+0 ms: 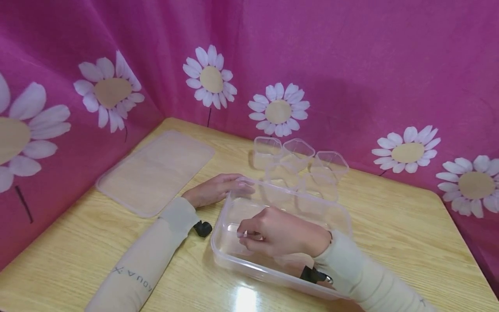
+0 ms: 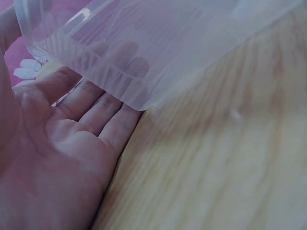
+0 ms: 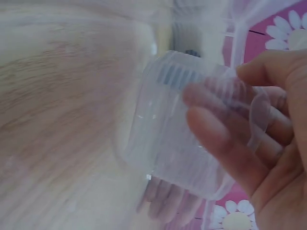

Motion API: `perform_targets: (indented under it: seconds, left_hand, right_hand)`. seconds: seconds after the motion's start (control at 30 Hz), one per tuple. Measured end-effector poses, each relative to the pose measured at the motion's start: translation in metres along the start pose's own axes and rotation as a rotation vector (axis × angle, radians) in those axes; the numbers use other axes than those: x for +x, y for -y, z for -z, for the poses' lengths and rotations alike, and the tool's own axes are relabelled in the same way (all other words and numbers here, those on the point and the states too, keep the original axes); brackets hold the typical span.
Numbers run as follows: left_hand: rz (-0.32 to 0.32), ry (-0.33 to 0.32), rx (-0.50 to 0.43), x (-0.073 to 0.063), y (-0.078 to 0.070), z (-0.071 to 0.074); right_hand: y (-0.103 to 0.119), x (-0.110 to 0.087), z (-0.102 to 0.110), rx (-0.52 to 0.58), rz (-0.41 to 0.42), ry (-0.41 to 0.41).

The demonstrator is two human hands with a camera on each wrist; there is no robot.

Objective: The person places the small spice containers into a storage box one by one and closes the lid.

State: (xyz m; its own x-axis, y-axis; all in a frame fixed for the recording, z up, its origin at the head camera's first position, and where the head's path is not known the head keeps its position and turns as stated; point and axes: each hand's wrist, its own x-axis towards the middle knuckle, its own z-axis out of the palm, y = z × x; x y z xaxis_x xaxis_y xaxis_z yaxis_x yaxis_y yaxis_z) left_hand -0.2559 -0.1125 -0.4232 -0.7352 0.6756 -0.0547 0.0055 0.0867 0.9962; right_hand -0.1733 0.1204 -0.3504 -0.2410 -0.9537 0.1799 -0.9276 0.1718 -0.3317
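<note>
A large clear plastic box (image 1: 253,269) stands on the table in front of me. My right hand (image 1: 284,232) reaches down into it and pinches the wall of a small clear plastic container (image 3: 168,124) between thumb and fingers. That container sits in the left part of the box, close over its floor. At the box's far left corner, my left hand (image 1: 214,189) lies against the outside, its fingers stretched along the wall. The left wrist view shows the palm (image 2: 72,148) facing the box, with the fingertips seen through the plastic.
Several more small clear containers (image 1: 298,151) stand grouped behind the box, partly seen through its far wall. A flat translucent lid (image 1: 160,169) lies on the wooden table (image 1: 405,242) to the left. A pink flowered curtain (image 1: 343,60) hangs along the table's back and left edges.
</note>
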Motion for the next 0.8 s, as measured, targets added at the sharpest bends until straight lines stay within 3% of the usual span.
perform_targets:
  seconds: [0.33, 0.43, 0.57, 0.8]
  left_hand:
    - [-0.019, 0.008, 0.014, 0.0023, 0.0013, 0.0008]
    - [-0.022, 0.012, -0.004, 0.0027, 0.001, 0.0012]
    - [-0.039, 0.007, 0.043, 0.0034, 0.0017, 0.0009]
    - [-0.064, 0.005, 0.083, 0.0041, 0.0011, -0.0004]
  right_hand:
    - [-0.0013, -0.0004, -0.0069, 0.055, -0.025, 0.021]
    - [-0.0021, -0.0011, -0.006, 0.109, -0.04, 0.019]
    - [-0.0027, -0.0031, -0.0043, 0.17, -0.066, 0.034]
    - [-0.002, -0.0056, -0.0022, 0.158, -0.075, 0.083]
